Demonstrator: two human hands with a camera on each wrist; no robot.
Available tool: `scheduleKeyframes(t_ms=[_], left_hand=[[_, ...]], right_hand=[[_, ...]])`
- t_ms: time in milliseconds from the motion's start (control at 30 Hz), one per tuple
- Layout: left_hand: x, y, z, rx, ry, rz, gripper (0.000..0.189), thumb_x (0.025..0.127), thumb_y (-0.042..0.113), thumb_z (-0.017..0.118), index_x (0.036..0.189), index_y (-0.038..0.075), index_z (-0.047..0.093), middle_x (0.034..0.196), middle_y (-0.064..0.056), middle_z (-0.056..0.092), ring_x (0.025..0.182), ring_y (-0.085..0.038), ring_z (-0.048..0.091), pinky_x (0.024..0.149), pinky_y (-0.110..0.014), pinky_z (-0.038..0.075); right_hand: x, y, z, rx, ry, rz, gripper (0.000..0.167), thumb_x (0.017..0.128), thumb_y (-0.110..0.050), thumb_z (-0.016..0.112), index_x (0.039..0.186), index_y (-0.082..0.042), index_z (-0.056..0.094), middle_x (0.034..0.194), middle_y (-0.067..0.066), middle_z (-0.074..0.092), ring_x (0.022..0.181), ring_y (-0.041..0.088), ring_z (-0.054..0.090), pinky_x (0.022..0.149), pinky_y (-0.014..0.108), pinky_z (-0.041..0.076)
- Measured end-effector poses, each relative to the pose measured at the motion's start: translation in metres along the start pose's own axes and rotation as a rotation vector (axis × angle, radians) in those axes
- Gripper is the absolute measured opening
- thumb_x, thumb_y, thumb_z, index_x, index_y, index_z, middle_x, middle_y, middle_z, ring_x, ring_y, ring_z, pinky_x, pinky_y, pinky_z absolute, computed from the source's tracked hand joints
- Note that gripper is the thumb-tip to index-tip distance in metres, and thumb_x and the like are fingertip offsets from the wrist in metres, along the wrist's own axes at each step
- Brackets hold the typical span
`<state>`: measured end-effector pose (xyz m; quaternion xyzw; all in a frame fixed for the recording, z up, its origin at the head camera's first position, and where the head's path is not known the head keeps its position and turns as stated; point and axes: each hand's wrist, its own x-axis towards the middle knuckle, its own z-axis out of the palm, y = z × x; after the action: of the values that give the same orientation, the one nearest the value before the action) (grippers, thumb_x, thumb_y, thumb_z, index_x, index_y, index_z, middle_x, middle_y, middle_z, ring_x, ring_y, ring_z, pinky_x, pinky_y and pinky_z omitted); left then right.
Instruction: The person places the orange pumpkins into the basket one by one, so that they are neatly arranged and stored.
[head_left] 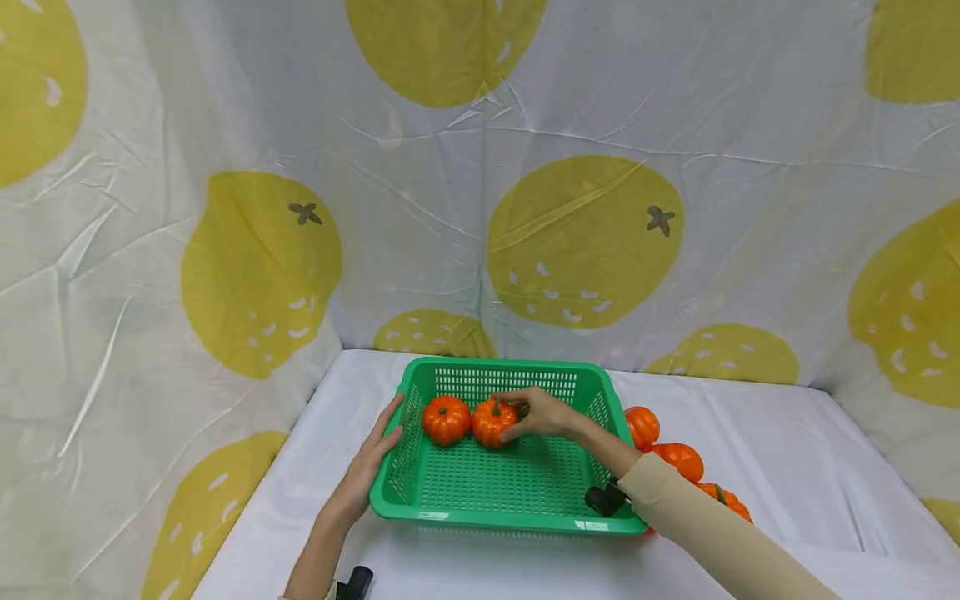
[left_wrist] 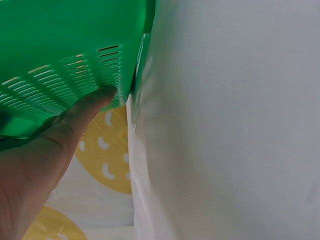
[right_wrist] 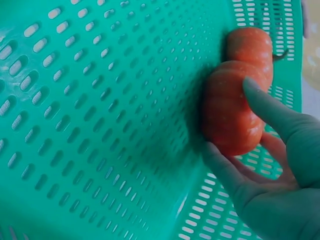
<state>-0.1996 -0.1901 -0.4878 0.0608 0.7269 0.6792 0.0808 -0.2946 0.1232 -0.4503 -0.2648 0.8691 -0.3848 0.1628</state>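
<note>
A green plastic basket with slotted walls sits on the white-covered table. Inside it, towards the back left, are two small orange pumpkins side by side. My right hand reaches over the basket's right side and holds the right-hand pumpkin between thumb and fingers; the right wrist view shows the thumb on this pumpkin. The left-hand pumpkin stands beside it, untouched by a hand. Against the basket's left side rests my left hand, its fingers extended along the rim and outer wall.
Outside the basket's right side lie several more orange pumpkins, among them a rear one and one with a green stem; my right forearm partly covers this group. A lemon-printed cloth hangs behind and at both sides of the table.
</note>
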Motion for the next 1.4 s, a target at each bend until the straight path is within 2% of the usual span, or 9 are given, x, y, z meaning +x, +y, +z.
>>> scheduleKeyframes(t_ms=[233, 467, 667, 767, 933, 1067, 1267, 1400], left_hand=[[0.000, 0.000, 0.001, 0.005, -0.003, 0.005, 0.057, 0.112, 0.040, 0.035, 0.165, 0.041, 0.016, 0.176, -0.002, 0.005, 0.162, -0.036, 0.005, 0.126, -0.065, 0.008], [0.000, 0.000, 0.000, 0.007, -0.003, 0.007, 0.057, 0.112, 0.041, 0.035, 0.165, 0.040, 0.016, 0.176, -0.002, 0.005, 0.162, -0.035, 0.005, 0.126, -0.065, 0.007], [0.000, 0.001, 0.000, 0.019, 0.004, 0.008, 0.057, 0.112, 0.040, 0.036, 0.165, 0.041, 0.016, 0.176, -0.001, 0.005, 0.162, -0.035, 0.004, 0.125, -0.066, 0.006], [-0.001, 0.002, 0.000, 0.015, -0.001, 0.009, 0.057, 0.112, 0.040, 0.036, 0.165, 0.040, 0.016, 0.176, -0.001, 0.004, 0.162, -0.035, 0.003, 0.125, -0.067, 0.005], [-0.002, 0.001, 0.000, 0.010, -0.006, 0.015, 0.057, 0.112, 0.040, 0.036, 0.165, 0.039, 0.016, 0.176, -0.002, 0.004, 0.162, -0.035, 0.002, 0.125, -0.067, 0.005], [-0.002, 0.001, 0.001, 0.016, -0.006, 0.017, 0.057, 0.112, 0.040, 0.035, 0.165, 0.039, 0.016, 0.176, -0.002, 0.004, 0.162, -0.036, 0.003, 0.125, -0.067, 0.006], [-0.002, 0.003, 0.002, 0.019, -0.010, 0.015, 0.057, 0.112, 0.040, 0.035, 0.165, 0.040, 0.016, 0.176, -0.002, 0.004, 0.162, -0.036, 0.005, 0.125, -0.066, 0.008], [-0.003, 0.003, 0.001, 0.014, -0.012, 0.007, 0.057, 0.112, 0.040, 0.035, 0.165, 0.040, 0.015, 0.176, -0.002, 0.003, 0.162, -0.037, 0.003, 0.125, -0.068, 0.006]], right_hand=[[-0.001, 0.000, 0.000, -0.012, 0.001, 0.010, 0.074, 0.083, -0.013, 0.087, 0.149, -0.002, 0.054, 0.147, 0.027, 0.057, 0.124, 0.043, 0.064, 0.101, 0.051, 0.055], [0.000, 0.000, -0.003, -0.017, 0.004, 0.038, 0.078, 0.085, -0.016, 0.087, 0.152, -0.003, 0.050, 0.148, 0.025, 0.057, 0.123, 0.040, 0.064, 0.099, 0.048, 0.056], [-0.008, -0.007, -0.018, 0.015, -0.034, 0.077, 0.079, 0.091, -0.025, 0.081, 0.158, -0.006, 0.042, 0.145, 0.027, 0.058, 0.130, 0.042, 0.059, 0.102, 0.051, 0.054], [-0.017, -0.012, -0.031, 0.039, -0.022, 0.086, 0.078, 0.094, -0.030, 0.077, 0.159, -0.008, 0.040, 0.144, 0.028, 0.058, 0.133, 0.044, 0.057, 0.103, 0.052, 0.053], [-0.042, -0.021, -0.056, 0.081, 0.025, 0.082, 0.078, 0.097, -0.039, 0.072, 0.162, -0.015, 0.036, 0.149, 0.027, 0.054, 0.138, 0.043, 0.053, 0.106, 0.054, 0.051], [-0.070, -0.021, -0.076, 0.093, 0.067, 0.084, 0.076, 0.098, -0.045, 0.069, 0.163, -0.025, 0.034, 0.155, 0.024, 0.050, 0.144, 0.041, 0.047, 0.111, 0.058, 0.046], [-0.122, -0.010, -0.099, 0.053, 0.150, 0.068, 0.071, 0.102, -0.042, 0.065, 0.163, -0.025, 0.032, 0.157, 0.022, 0.048, 0.146, 0.044, 0.044, 0.111, 0.062, 0.045], [-0.158, 0.001, -0.108, 0.014, 0.211, 0.116, 0.071, 0.103, -0.043, 0.063, 0.164, -0.025, 0.031, 0.157, 0.023, 0.048, 0.145, 0.047, 0.045, 0.107, 0.065, 0.046]])
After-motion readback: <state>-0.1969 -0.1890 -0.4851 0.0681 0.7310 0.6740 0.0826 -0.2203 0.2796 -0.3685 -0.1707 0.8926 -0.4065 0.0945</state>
